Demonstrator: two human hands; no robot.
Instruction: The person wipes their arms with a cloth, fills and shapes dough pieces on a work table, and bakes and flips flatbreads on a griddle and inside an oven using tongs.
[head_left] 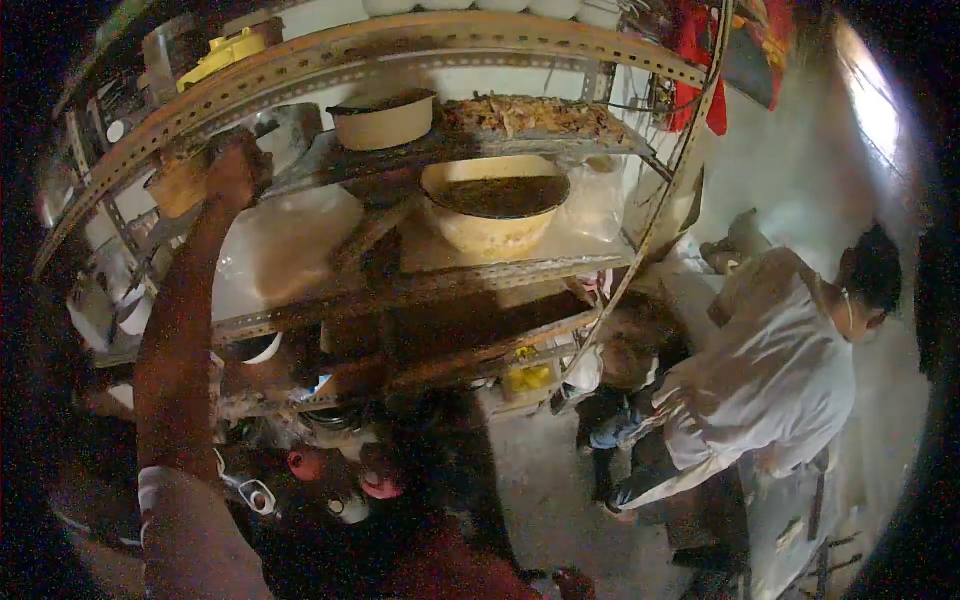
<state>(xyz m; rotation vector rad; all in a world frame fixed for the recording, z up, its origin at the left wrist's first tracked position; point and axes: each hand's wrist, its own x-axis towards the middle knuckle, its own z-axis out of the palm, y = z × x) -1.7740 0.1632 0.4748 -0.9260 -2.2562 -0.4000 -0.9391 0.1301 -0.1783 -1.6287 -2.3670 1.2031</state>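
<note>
The left hand [238, 172] was curled at the right side of the tan tub [178, 190] on the shelf [315, 170], grip unclear. The tub's rim slanted up rightward; its long axis was indistinct. The right hand [574, 583], dim, was unreadable.

The left hand [238, 172] is held high at the far end of a long, nearly straight arm, reaching forward and away from the body. Its back is toward the camera; the fingers look bent, but shadow and blur hide their tips, so how firmly they close cannot be told. Just below the hand, the wrist [226, 203] runs roughly in line with the bare forearm [183, 295]. Farther down, well apart from the hand, the upper arm enters a sleeve [195, 530].
</note>
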